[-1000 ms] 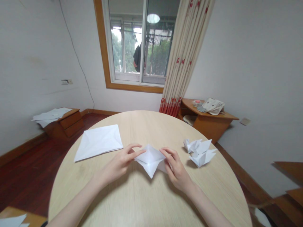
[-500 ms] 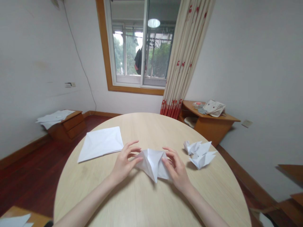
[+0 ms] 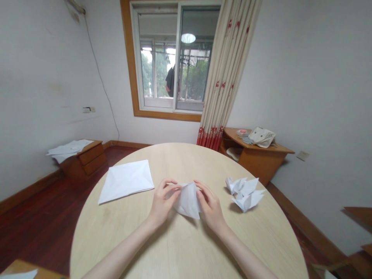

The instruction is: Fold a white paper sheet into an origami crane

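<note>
A folded sheet of white paper (image 3: pixel 188 201) is held between my two hands above the middle of the round table (image 3: pixel 180 248). My left hand (image 3: pixel 163 201) pinches its left edge between thumb and fingers. On the other side, my right hand (image 3: pixel 209 203) grips the right edge, with the thumb on the near face. The paper looks like a flattened, pointed shape, its lower corner aimed toward me. Part of its back and the far fingertips are hidden.
Left on the table lies a stack of white paper (image 3: pixel 126 181). Folded paper figures (image 3: pixel 245 193) sit together at the right. Beyond the table are a low drawer cabinet (image 3: pixel 90 157), a wooden corner desk (image 3: pixel 258 162) with a cloth bag (image 3: pixel 262 136), and a curtain (image 3: pixel 223 85).
My hands have come closer together. The paper's spread flaps have folded in, leaving a narrower, flatter shape. The camera view has tilted up slightly.
</note>
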A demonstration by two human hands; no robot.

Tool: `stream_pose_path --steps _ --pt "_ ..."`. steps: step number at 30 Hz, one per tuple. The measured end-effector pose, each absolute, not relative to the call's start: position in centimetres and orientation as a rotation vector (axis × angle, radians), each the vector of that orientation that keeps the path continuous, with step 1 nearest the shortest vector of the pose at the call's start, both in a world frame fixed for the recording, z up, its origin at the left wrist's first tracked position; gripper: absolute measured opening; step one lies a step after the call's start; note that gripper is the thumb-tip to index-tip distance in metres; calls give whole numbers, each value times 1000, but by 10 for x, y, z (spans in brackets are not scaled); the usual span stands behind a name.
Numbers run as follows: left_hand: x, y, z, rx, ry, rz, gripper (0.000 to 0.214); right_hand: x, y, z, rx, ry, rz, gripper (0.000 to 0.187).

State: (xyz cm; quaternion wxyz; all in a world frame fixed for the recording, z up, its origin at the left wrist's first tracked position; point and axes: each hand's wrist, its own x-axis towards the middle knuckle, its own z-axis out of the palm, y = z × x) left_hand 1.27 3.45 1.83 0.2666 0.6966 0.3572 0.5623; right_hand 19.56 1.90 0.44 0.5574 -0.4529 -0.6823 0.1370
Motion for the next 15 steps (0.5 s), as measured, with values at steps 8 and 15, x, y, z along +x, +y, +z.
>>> stream_pose_path --steps 8,15 --pt "14 33 7 1935 882 1458 39 188 5 2 -1030 -1672 331 31" --pt "12 28 3 2045 816 1505 39 193 -1 -1 -1010 -1767 209 28"
